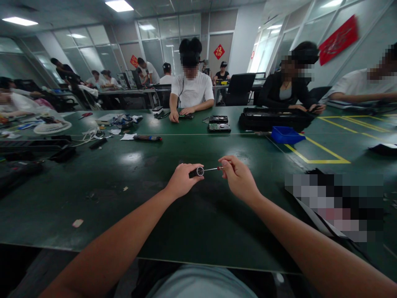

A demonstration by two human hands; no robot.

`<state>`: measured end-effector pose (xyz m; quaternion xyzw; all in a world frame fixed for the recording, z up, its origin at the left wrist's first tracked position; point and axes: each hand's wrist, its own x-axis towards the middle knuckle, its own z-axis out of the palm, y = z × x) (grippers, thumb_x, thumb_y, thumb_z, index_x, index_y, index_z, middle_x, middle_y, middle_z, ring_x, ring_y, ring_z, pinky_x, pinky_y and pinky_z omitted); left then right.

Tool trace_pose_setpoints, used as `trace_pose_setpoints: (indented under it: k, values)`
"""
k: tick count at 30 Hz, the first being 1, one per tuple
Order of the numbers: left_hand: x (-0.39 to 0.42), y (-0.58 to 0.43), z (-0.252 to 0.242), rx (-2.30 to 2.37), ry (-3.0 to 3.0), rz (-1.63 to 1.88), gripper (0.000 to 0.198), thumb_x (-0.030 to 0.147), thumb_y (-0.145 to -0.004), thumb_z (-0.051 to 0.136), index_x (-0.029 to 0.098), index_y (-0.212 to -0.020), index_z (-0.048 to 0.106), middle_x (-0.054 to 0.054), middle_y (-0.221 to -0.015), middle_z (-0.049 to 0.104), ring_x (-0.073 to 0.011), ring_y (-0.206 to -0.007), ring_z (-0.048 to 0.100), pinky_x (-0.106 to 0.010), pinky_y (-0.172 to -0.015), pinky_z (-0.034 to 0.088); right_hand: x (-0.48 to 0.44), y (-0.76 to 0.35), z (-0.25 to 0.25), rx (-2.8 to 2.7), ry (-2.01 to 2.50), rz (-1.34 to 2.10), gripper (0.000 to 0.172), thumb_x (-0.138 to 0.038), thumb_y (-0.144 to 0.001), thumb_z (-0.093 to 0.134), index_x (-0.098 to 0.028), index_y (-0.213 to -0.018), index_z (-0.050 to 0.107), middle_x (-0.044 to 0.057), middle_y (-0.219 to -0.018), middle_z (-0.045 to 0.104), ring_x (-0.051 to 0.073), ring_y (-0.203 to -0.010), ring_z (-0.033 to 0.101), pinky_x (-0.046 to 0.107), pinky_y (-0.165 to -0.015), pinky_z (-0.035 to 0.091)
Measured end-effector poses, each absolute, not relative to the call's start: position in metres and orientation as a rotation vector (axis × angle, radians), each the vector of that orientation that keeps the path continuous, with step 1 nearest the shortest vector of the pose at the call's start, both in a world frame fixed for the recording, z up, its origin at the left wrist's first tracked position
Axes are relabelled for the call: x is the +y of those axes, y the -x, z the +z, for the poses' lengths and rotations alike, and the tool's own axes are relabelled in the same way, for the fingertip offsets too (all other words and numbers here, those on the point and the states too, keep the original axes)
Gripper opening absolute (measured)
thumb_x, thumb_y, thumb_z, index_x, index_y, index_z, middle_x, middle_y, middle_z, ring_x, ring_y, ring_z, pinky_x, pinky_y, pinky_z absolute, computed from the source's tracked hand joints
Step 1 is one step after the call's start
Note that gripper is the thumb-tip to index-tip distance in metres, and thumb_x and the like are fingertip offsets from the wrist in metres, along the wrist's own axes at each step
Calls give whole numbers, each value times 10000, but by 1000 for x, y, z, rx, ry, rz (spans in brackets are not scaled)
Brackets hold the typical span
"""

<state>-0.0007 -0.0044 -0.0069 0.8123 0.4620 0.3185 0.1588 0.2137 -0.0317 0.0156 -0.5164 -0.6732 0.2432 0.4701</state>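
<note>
Between the thumb and fingers of my left hand point(181, 180) is a small black cylindrical part point(196, 172) with a silver ring at the end that faces me. What exactly it is, I cannot make out. My right hand point(240, 178) is closed around the reddish handle of a thin screwdriver point(211, 169). The metal shaft points left, and its tip meets the right side of the ringed end. Both hands are above the green tabletop point(149, 219), close to its front edge.
Across the table a person in a white shirt point(194, 89) handles a small part. Hard drives point(219, 128), a blue bin point(287, 135), a long black housing point(276, 119) and a red-tipped tool point(147, 138) lie farther back. Cables and a white round grille point(52, 127) are at left.
</note>
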Motion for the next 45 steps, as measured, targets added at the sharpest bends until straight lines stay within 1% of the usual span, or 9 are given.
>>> trace_pose_setpoints:
  k: [3,7,12,16,20,25,35,41,45]
  values:
    - [-3,2,-8,1333,-2320,925,363,326,-861,719,258,-1215,678,-42,-1123,725,-247,-1010,635,-450,-990,436,-31,-213,11,-1640,1208,654,235,-353,-983,436,-224,-1100,593,-1,-756,615,168,-670,593,309,-613,430]
    - [-3,1,-8,1332,-2327,913,367,312,-848,737,255,-1207,681,-39,-1108,730,-247,-1017,639,-440,-996,436,-33,-213,12,-1621,1217,701,276,-406,-982,434,-224,-958,640,-15,-656,552,165,-614,555,316,-602,430]
    - [-2,1,-8,1342,-2332,930,376,333,-853,732,250,-1214,674,-42,-1159,723,-252,-1040,639,-440,-993,435,-32,-211,8,-1502,1108,748,222,-365,-938,528,-231,-1112,562,9,-805,636,185,-734,618,335,-674,484]
    - [-3,1,-7,1365,-2341,948,371,343,-853,731,246,-1207,678,-41,-1144,730,-258,-1031,640,-459,-1006,418,-29,-208,4,-1385,1013,875,209,-409,-917,582,-208,-958,622,24,-809,653,176,-738,631,351,-738,508]
    - [-3,1,-7,1301,-2351,938,380,334,-856,731,255,-1223,671,-42,-1143,730,-254,-1047,636,-489,-1045,384,-24,-206,3,-1124,955,1020,241,-446,-885,632,-207,-908,661,22,-807,649,167,-730,619,338,-727,527]
    - [2,4,-6,1241,-2395,932,346,311,-869,720,293,-1210,670,-27,-1225,706,-252,-1158,605,-541,-1118,290,-17,-205,0,-755,963,1425,236,-412,-860,646,-204,-750,625,-7,-635,550,133,-539,509,375,-716,574]
    - [2,4,-9,1291,-2381,900,384,343,-852,733,277,-1224,669,-41,-1183,714,-252,-1110,616,-523,-1102,322,-16,-207,-6,-1115,1012,997,245,-468,-887,606,-223,-879,598,1,-761,617,150,-657,586,321,-659,516]
    - [1,4,-7,1316,-2405,914,368,346,-842,744,280,-1197,681,-33,-1167,723,-254,-1104,622,-521,-1080,334,-30,-206,2,-1470,1075,676,201,-410,-961,523,-220,-972,587,26,-803,661,171,-711,640,347,-689,522]
    - [2,5,-8,1316,-2407,935,343,331,-837,748,281,-1171,693,-31,-1166,724,-254,-1110,619,-514,-1068,345,-35,-205,5,-1573,1090,596,166,-370,-968,519,-223,-1005,585,33,-821,685,179,-739,666,354,-709,530]
